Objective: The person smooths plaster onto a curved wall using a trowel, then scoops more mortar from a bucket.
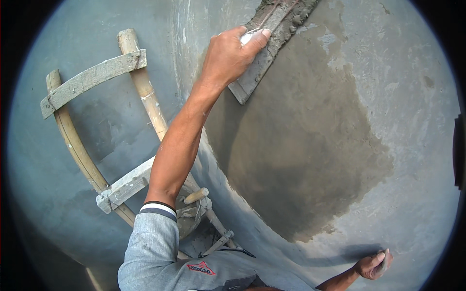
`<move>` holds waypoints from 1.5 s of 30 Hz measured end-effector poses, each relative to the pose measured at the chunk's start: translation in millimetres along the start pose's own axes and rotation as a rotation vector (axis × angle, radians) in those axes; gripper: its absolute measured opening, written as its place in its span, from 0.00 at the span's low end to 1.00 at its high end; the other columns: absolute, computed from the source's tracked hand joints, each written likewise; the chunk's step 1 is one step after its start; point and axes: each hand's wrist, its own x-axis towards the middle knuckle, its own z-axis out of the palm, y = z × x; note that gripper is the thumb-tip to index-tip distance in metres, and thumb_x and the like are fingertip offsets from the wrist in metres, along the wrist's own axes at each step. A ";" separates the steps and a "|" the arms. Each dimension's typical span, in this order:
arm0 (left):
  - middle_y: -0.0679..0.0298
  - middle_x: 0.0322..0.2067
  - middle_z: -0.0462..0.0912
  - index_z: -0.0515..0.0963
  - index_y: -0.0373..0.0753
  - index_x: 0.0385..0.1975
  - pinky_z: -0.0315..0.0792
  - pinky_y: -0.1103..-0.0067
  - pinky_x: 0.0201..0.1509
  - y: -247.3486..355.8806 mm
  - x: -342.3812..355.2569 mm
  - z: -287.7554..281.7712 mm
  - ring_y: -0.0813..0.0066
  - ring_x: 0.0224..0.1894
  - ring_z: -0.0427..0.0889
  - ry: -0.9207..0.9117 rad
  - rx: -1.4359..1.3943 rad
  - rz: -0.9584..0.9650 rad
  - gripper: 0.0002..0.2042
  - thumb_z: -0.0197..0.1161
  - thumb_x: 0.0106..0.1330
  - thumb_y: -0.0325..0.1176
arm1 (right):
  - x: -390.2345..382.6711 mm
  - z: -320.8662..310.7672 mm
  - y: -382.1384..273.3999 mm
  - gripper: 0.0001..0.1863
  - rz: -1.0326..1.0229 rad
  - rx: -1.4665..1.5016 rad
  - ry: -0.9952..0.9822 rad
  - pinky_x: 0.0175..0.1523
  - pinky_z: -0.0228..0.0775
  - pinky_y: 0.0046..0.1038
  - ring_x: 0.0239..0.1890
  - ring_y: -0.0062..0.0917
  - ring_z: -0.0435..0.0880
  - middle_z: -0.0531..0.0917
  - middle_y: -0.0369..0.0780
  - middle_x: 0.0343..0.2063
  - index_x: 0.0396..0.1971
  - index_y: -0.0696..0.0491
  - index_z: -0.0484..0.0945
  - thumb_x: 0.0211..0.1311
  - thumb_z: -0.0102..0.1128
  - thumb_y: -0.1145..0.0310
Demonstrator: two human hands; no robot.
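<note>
My left hand (234,57) reaches up and forward, its fingers wrapped round the pale handle of a long plastering float (252,80). Wet grey mortar is caked along the float's upper part, which runs out of view at the top. The float lies over a darker, damp patch of plaster (301,155) on the grey wall. At the lower right, my right hand (374,265) is close to the paler wall surface, fingers curled in with the thumb over them. Whatever it may hold is hidden, and I cannot tell whether it touches the wall.
A bamboo and wood ladder (93,81) leans on the left, its rungs splashed with plaster. Close below my left arm are more poles and a short round wooden peg (196,195). An inner corner of the wall runs between the ladder and the damp patch.
</note>
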 end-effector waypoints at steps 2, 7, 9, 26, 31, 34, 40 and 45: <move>0.52 0.26 0.82 0.78 0.24 0.36 0.72 0.73 0.36 -19.5 -4.3 7.7 0.68 0.30 0.80 0.015 -0.013 0.008 0.30 0.58 0.61 0.55 | 1.9 -7.4 4.3 0.10 -0.006 0.005 -0.013 0.42 0.67 0.38 0.21 0.27 0.70 0.79 0.44 0.25 0.36 0.63 0.77 0.64 0.54 0.70; 0.41 0.34 0.82 0.76 0.22 0.45 0.75 0.71 0.42 -178.8 -34.1 -5.4 0.58 0.37 0.84 0.245 0.022 -0.275 0.32 0.59 0.60 0.54 | -3.0 5.0 -3.2 0.10 -0.010 0.056 -0.054 0.39 0.66 0.38 0.20 0.28 0.69 0.79 0.44 0.25 0.36 0.63 0.76 0.64 0.53 0.70; 0.45 0.31 0.83 0.76 0.21 0.42 0.75 0.71 0.41 -146.2 -19.8 -7.6 0.61 0.34 0.84 0.171 -0.094 -0.263 0.32 0.59 0.60 0.54 | -3.9 5.3 -3.8 0.10 0.018 0.121 -0.108 0.40 0.66 0.38 0.20 0.28 0.69 0.79 0.43 0.24 0.36 0.63 0.76 0.64 0.53 0.70; 0.47 0.19 0.77 0.75 0.28 0.25 0.70 0.68 0.30 -17.6 -14.8 12.7 0.61 0.21 0.76 0.095 -0.071 0.054 0.27 0.59 0.60 0.54 | -2.9 -2.3 3.0 0.10 -0.009 0.011 -0.052 0.48 0.68 0.39 0.21 0.27 0.71 0.78 0.42 0.23 0.34 0.63 0.77 0.63 0.53 0.71; 0.51 0.22 0.80 0.78 0.25 0.33 0.72 0.73 0.33 -51.5 -18.4 7.4 0.68 0.27 0.79 0.088 -0.065 -0.087 0.29 0.58 0.61 0.54 | -4.3 -13.4 13.9 0.10 -0.084 0.050 -0.041 0.28 0.70 0.24 0.29 0.30 0.77 0.79 0.51 0.36 0.37 0.69 0.78 0.62 0.55 0.76; 0.47 0.24 0.82 0.77 0.19 0.35 0.73 0.73 0.33 -155.7 -43.7 -3.4 0.68 0.28 0.83 0.221 -0.165 -0.304 0.31 0.58 0.61 0.54 | -5.7 4.1 -4.2 0.09 0.025 0.102 -0.048 0.39 0.65 0.32 0.20 0.25 0.65 0.71 0.40 0.19 0.34 0.63 0.76 0.64 0.52 0.70; 0.49 0.17 0.77 0.76 0.31 0.26 0.72 0.69 0.29 -5.4 -68.2 36.4 0.62 0.22 0.81 0.044 -0.028 0.042 0.21 0.62 0.61 0.49 | -0.6 -0.7 1.6 0.09 -0.040 0.011 -0.029 0.41 0.67 0.35 0.23 0.29 0.70 0.78 0.45 0.25 0.35 0.64 0.76 0.63 0.54 0.72; 0.51 0.14 0.74 0.74 0.31 0.21 0.71 0.71 0.25 -25.6 -76.5 42.5 0.61 0.16 0.77 0.048 -0.023 0.088 0.22 0.63 0.60 0.49 | -5.9 -4.5 8.8 0.10 0.037 0.003 0.029 0.41 0.69 0.37 0.25 0.30 0.73 0.80 0.47 0.28 0.35 0.65 0.76 0.62 0.55 0.71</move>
